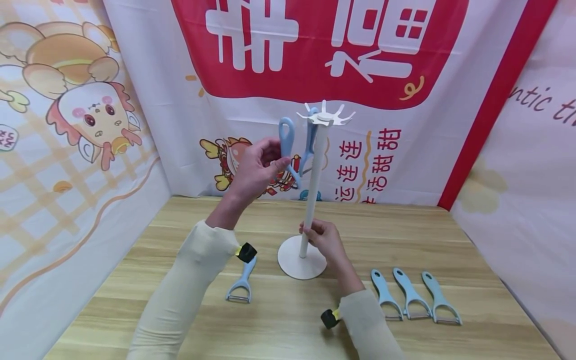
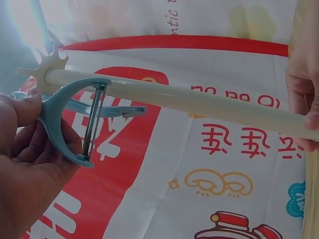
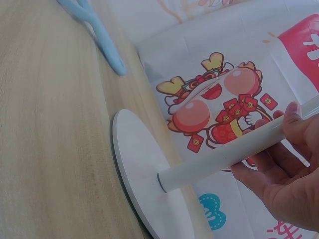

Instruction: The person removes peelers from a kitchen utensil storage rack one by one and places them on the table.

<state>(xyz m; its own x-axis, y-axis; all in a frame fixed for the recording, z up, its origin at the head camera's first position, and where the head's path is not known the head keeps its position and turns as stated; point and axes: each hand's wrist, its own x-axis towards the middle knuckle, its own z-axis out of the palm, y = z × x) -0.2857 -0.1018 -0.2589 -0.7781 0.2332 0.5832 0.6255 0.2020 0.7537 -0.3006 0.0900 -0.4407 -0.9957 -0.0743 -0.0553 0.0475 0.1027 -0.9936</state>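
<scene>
My left hand [image 1: 259, 167] pinches a light blue peeler [image 1: 286, 137] by its lower handle, near the top of a white stand. The peeler's looped handle end points up, and its blade head [image 2: 89, 122] shows in the left wrist view. A second blue peeler [image 1: 311, 135] hangs from one of the hooks [image 1: 325, 118] at the stand's top, partly behind the pole. Low on the white pole [image 1: 316, 185], just above the round base [image 1: 292, 257], my right hand [image 1: 325, 241] grips it with thumb and fingers.
One blue peeler [image 1: 243, 282] lies on the wooden table [image 1: 189, 320] left of the base. Three more peelers, including the rightmost peeler [image 1: 441, 297], lie in a row at the right. A printed cloth [image 1: 252, 107] hangs behind the table.
</scene>
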